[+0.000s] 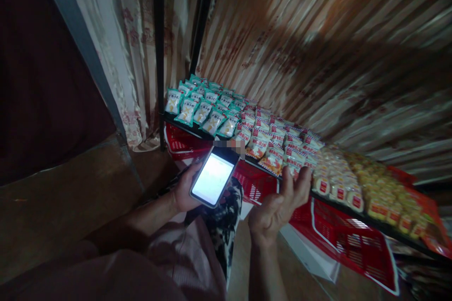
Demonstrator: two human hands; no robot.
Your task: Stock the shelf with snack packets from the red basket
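Note:
A smartphone (213,179) with a bright, washed-out screen lies in my left hand (185,189), whose fingers wrap round its edge. To the right, my right hand (277,207) is raised with nothing in it, palm turned up and fingers apart. It appears in front of a shelf (263,166) of packaged snacks; I cannot tell whether it touches any. Just beyond the phone are green-and-white snack bags (203,112). Red-and-white bags (259,143) stand closest to my right fingertips.
Further right come cream-coloured packs (337,190), yellow packs (391,209) and a large orange bag (436,225). Red plastic baskets (356,247) and a white box (312,256) sit below the shelf. Behind hang striped curtains (282,56), with a dark upright post (158,56) at left.

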